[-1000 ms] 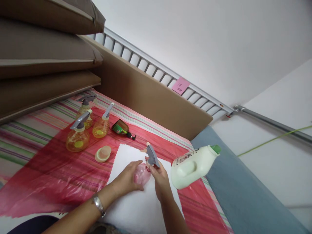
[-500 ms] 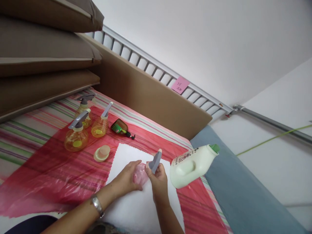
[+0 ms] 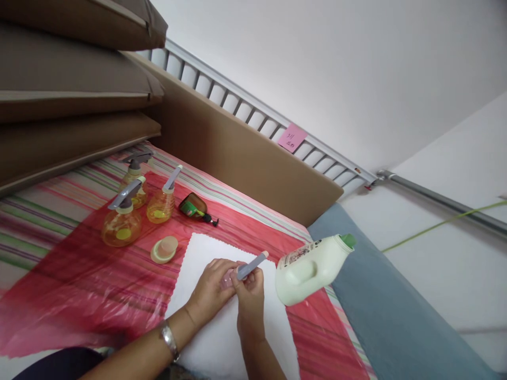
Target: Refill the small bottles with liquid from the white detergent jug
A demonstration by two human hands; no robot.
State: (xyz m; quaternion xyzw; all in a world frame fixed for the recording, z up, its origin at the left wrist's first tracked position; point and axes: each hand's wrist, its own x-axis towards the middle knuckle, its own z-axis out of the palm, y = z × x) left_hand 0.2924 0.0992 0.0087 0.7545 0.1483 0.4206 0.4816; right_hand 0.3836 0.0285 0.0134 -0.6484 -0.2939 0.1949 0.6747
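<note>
My left hand is wrapped around the pink clear body of a small spray bottle, mostly hidden by my fingers. With its fingers closed at the bottle's neck, my right hand grips the grey spray head, whose pale nozzle points up to the right. Both hands are over a white cloth with a scalloped edge. Just right of the cloth stands a pale green jug with a green cap, tilted in the view.
Several spray bottles with yellow liquid stand at the left. Near them are a brown pump bottle lying down and a round pale green lidded item. Red plastic sheeting covers the striped cloth. Stacked cushions rise at upper left.
The spray head has turned, its nozzle swinging lower and to the right. My left hand has closed further around the pink body, and my right hand has shifted slightly left.
</note>
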